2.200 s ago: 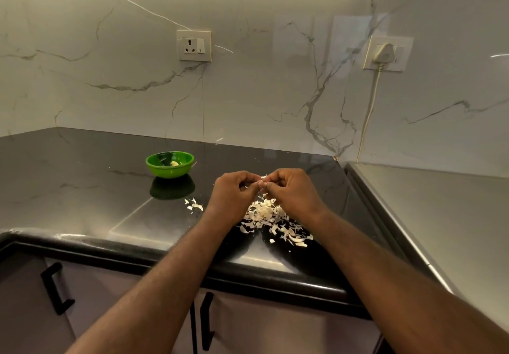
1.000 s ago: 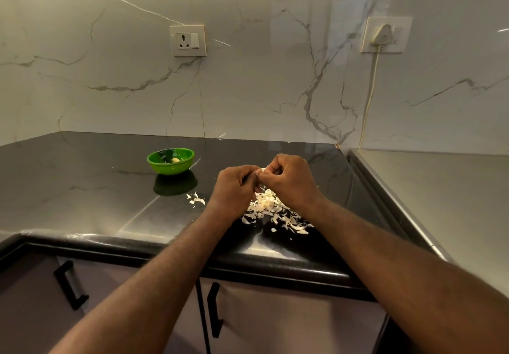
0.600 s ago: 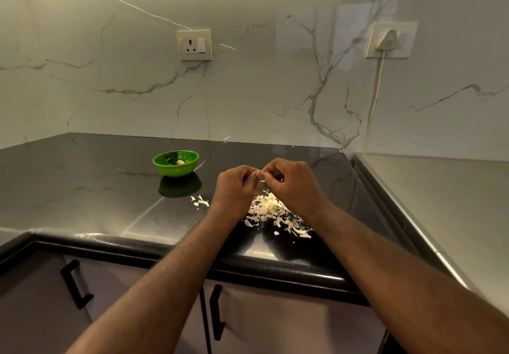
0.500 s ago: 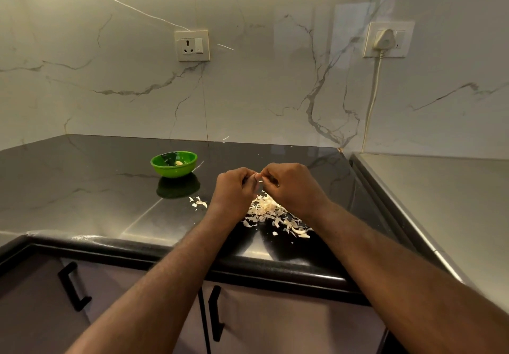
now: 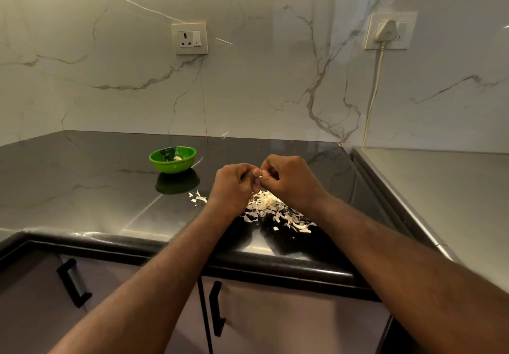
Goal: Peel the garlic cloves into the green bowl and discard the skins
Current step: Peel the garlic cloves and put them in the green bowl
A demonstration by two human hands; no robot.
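Little has shifted over the last seconds: left hand (image 5: 234, 185) and right hand (image 5: 289, 181) stay fingertip to fingertip, both pinching a small garlic clove (image 5: 259, 174) above the skins (image 5: 271, 209) heaped near the tabletop's (image 5: 82, 183) front edge, so peeling likely continues and the green bowl (image 5: 172, 167), further back left, awaits it.

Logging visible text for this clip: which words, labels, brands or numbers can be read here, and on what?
None can be read.
Wall socket: the mark on its switch is too small to read.
Plug: no legible marking.
Green bowl: plain, with no label.
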